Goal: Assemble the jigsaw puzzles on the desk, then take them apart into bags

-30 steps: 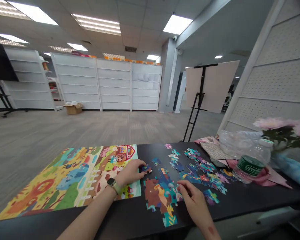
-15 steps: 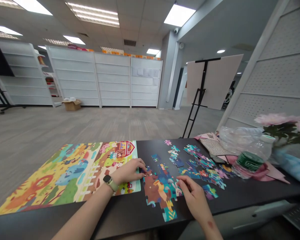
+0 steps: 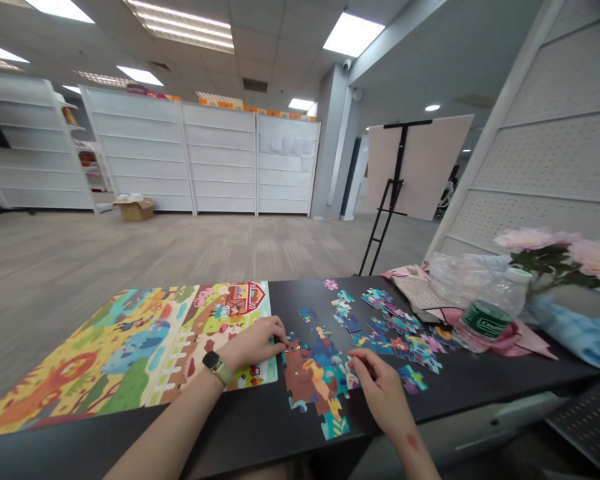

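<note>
A partly joined jigsaw puzzle [image 3: 313, 380] with a brown bear lies on the black table, between my two hands. My left hand [image 3: 260, 341], with a watch on its wrist, reaches over the edge of a farm-and-animal picture sheet [image 3: 165, 347]. Its curled fingers and thumb close on a small brown jigsaw piece [image 3: 292, 343] at the puzzle's upper left corner. At the puzzle's right edge, my right hand [image 3: 379, 381] pinches beside the rabbit piece [image 3: 349, 377]; its fingertips partly cover what they grip. Loose and joined jigsaw pieces [image 3: 375, 343] are spread beyond my right hand.
A clear plastic bottle [image 3: 490, 313] with a green label lies tilted on pink cloth at the right, beside crumpled clear plastic [image 3: 455, 277] and pink flowers [image 3: 535, 240]. Behind the table stands an easel with a board [image 3: 420, 170]. The table's front edge [image 3: 260, 463] is near me.
The view has shifted slightly, so the table things appear a little further left. Both hands stay at the same puzzle edges, with little visible movement.
</note>
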A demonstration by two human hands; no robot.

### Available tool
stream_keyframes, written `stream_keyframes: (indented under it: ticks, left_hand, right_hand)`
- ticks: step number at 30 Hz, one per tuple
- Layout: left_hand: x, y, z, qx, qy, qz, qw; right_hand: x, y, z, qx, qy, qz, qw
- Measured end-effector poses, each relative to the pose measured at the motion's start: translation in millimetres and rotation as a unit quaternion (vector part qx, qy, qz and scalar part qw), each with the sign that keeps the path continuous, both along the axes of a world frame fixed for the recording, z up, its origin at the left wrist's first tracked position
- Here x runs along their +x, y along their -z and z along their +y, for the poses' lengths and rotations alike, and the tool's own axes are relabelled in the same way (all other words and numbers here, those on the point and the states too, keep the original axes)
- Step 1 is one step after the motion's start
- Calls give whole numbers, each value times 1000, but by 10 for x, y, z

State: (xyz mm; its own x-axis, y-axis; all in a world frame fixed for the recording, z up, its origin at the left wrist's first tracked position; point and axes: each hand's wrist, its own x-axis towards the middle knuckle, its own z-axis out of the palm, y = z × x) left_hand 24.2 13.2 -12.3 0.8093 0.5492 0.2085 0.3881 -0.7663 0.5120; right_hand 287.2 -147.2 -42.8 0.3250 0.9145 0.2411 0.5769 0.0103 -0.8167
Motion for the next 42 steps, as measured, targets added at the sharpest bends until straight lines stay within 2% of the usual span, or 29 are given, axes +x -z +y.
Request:
stream_keyframes:
  ticks: [6, 13, 27, 35, 38, 42]
  left_hand:
    - [24, 22, -46, -7, -20, 0, 1000]
    - [33, -15, -105, -7, -4, -5, 1000]
    - [3, -52, -81, -10, 10, 13, 1000]
    - [18, -10, -87, 1, 23, 2, 1000]
    - [21, -29, -77, -4, 4, -36, 999]
    - [31, -81, -75, 9, -56, -100, 993]
  right_hand:
    - [-9, -8, -4, 3, 2, -2, 1000]
    - [-7, 9, 0, 2, 7, -8, 1000]
    - [-16, -17, -7, 8, 8, -14, 1000]
    - [-22, -22, -8, 6, 8, -11, 1000]
    - [-14, -15, -6, 8, 7, -7, 1000]
    - [-14, -29, -8, 13, 9, 3, 1000]
